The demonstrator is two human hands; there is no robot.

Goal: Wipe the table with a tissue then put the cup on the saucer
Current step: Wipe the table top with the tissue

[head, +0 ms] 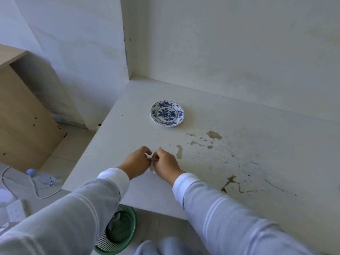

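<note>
A blue-and-white flowered saucer (167, 113) sits empty toward the back of the white table (257, 144). Nearer the front, my left hand (137, 161) and my right hand (165, 163) meet over the tabletop, both pinching a small crumpled white tissue (151, 169) between them. Brown spill stains (213, 135) spread across the table to the right of my hands, with a darker streak (230, 183) by the front right. No cup is in view.
A green mesh waste basket (119, 230) stands on the floor under the table's front edge. A wooden cabinet (22, 116) is at left, with a white cable (36, 188), a power strip (15, 212) and a plastic bottle (40, 176) on the floor. Walls close the table's back and left.
</note>
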